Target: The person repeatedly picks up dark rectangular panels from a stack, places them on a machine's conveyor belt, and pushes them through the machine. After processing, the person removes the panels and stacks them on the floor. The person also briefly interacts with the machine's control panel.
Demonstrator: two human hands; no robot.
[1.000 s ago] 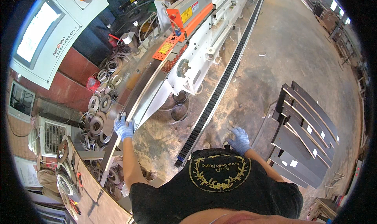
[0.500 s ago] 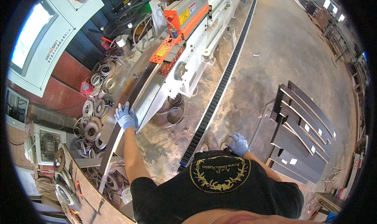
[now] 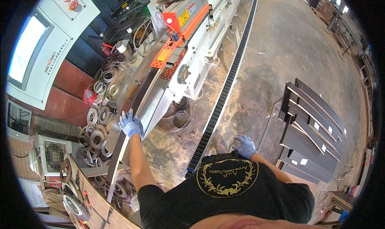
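Left hand [image 3: 131, 125], fingers wide, rests on the dark board [image 3: 144, 89], which I see running near and far from it; right hand [image 3: 244, 147], loosely spread, is well right.

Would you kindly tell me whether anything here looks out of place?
Yes, mildly: the coiled rolls sprawl in a loose heap left of the machine, and the dark panels at right are stacked unevenly, their ends jutting. The long board under the left hand shows nothing odd.

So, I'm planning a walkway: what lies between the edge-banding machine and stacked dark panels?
In the head view: black roller track, dusty floor and, lower down, the right hand.
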